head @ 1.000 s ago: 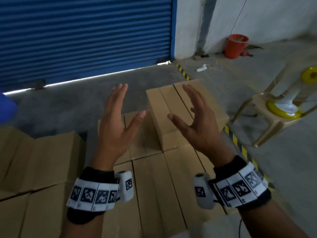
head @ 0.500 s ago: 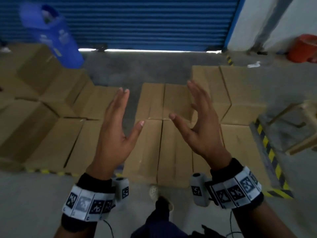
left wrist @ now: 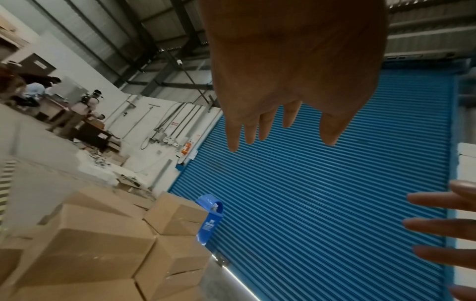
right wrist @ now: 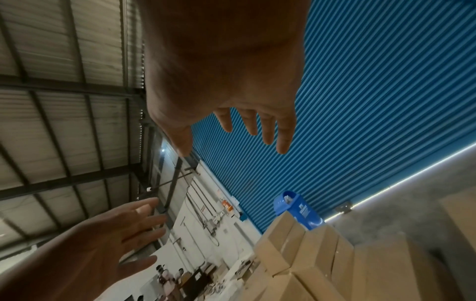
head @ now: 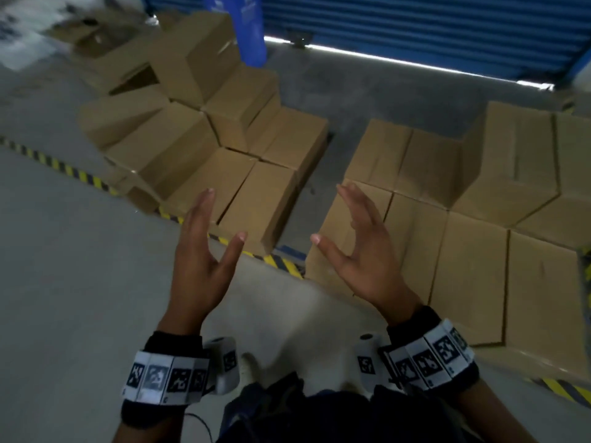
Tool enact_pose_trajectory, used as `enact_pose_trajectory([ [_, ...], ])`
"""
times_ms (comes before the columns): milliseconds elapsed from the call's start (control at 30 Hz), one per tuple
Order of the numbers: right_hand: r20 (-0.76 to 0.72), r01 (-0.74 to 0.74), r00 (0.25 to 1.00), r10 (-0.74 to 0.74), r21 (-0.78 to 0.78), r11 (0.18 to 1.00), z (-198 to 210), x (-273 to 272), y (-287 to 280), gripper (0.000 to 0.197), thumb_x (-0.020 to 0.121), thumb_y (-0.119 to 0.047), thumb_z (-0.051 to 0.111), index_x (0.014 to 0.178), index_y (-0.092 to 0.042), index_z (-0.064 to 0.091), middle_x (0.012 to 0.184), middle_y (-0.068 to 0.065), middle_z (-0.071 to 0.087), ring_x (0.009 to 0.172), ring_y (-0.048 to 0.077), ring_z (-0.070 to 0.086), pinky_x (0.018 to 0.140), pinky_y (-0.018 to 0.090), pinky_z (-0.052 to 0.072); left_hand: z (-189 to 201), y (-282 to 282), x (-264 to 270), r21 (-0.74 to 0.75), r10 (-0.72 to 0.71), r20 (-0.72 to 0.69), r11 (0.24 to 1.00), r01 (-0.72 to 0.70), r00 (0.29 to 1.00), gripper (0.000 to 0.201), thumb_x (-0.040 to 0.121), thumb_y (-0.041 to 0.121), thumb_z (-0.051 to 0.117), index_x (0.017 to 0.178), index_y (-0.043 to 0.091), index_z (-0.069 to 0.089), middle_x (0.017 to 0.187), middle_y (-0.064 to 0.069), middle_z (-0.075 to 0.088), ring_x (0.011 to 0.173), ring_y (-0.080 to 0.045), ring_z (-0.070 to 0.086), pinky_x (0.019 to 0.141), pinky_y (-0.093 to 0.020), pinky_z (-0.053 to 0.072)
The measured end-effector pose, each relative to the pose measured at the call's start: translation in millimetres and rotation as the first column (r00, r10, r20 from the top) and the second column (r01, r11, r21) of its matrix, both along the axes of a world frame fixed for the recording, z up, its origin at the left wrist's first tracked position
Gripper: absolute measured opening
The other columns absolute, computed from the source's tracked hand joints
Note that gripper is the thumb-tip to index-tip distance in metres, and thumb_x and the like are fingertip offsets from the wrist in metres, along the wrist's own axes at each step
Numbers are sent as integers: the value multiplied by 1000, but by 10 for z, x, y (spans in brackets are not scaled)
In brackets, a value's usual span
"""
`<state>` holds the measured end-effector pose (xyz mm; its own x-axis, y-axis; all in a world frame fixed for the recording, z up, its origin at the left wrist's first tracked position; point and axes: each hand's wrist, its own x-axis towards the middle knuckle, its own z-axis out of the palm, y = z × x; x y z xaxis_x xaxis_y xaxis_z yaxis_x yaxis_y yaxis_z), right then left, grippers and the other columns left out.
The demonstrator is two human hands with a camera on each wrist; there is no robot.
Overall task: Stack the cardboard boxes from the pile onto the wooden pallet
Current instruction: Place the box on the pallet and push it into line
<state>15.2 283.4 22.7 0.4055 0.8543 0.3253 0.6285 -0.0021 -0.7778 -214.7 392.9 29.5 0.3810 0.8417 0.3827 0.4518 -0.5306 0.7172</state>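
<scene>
Both hands, left hand (head: 204, 266) & right hand (head: 361, 263), spread wide, empty; jumbled cardboard-box pile (head: 198, 132) could topple w/ careless pull.

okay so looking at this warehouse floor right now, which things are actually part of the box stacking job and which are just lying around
Part of the job:
loose pile of brown cardboard boxes
neat rows of brown cardboard boxes
open left hand
open right hand

Just lying about:
blue plastic bin
blue roller shutter door
yellow-and-black floor tape
</scene>
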Motion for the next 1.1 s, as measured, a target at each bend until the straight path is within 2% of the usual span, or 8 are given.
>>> enact_pose_trajectory([
  [67, -6, -26, 1000, 25, -23, 999, -53, -289, 237, 82, 84, -61, 57, 152, -21, 35, 161, 1, 28, 148, 15, 26, 108, 48, 43, -67, 142, -335, -26, 25, 29, 999, -24, 999, 67, 95, 35, 62, 155, 24, 32, 157, 7, 35, 149, -17, 32, 117, -51, 36],
  [133, -15, -61, 998, 60, -32, 998, -86, -587, 543, 83, 84, -61, 58, 152, -19, 36, 160, 1, 29, 148, 14, 26, 109, 48, 42, -115, 371, -658, -49, 55, 58, 997, -52, 997, 66, 95, 37, 61, 154, 25, 34, 154, 12, 35, 148, -15, 33, 115, -55, 38],
  [300, -91, -71, 994, 65, -64, 995, -158, -1325, 1372, 80, 84, -50, 66, 152, -22, 35, 160, -1, 28, 147, 12, 27, 111, 49, 39, -193, 1118, -1321, -80, 67, 50, 995, -63, 997, 64, 95, 39, 60, 152, 19, 39, 153, 8, 39, 145, -13, 36, 113, -52, 40],
  [533, -98, -74, 993, 63, -114, 991, -310, -1894, 2187, 80, 85, -54, 65, 152, -24, 34, 160, -1, 28, 146, 10, 28, 111, 47, 41, -271, 1914, -1869, -92, 55, -19, 994, -57, 998, 61, 95, 42, 59, 148, 16, 44, 151, -8, 46, 142, -23, 41, 113, -44, 40],
  [667, -30, -15, 999, 11, -139, 990, -405, -1811, 2574, 75, 88, -43, 71, 150, -17, 37, 157, 5, 35, 145, 15, 30, 114, 20, 25, -386, 2379, -1826, -115, 38, -19, 993, -40, 999, 58, 97, 41, 62, 148, 17, 45, 150, -8, 46, 141, -24, 42, 113, -44, 40],
  [833, -84, -6, 996, -7, -158, 987, -543, -1501, 3241, 74, 89, -44, 69, 150, -21, 36, 156, 3, 35, 144, 16, 32, 113, 34, 34, -458, 3188, -1480, -120, 5, -33, 993, -9, 999, 57, 97, 35, 65, 147, 16, 47, 151, -8, 47, 140, -20, 43, 112, -32, 36],
  [967, -61, -12, 998, 2, -157, 988, -677, -1141, 3982, 77, 88, -56, 62, 150, -18, 37, 156, 4, 36, 144, 14, 31, 116, 31, 30, -493, 3972, -1079, -77, -34, -79, 997, 28, 996, 62, 94, 45, 58, 144, 8, 50, 148, -10, 48, 138, -21, 45, 112, -35, 39],
  [1100, -158, -38, 987, 8, -186, 982, -604, -752, 4788, 78, 86, -54, 62, 152, -25, 34, 160, -2, 27, 147, 13, 25, 115, 46, 36, -382, 4765, -631, -90, -43, -131, 995, 31, 990, 69, 92, 52, 52, 147, 10, 48, 151, -11, 44, 140, -22, 41, 113, -32, 35],
])
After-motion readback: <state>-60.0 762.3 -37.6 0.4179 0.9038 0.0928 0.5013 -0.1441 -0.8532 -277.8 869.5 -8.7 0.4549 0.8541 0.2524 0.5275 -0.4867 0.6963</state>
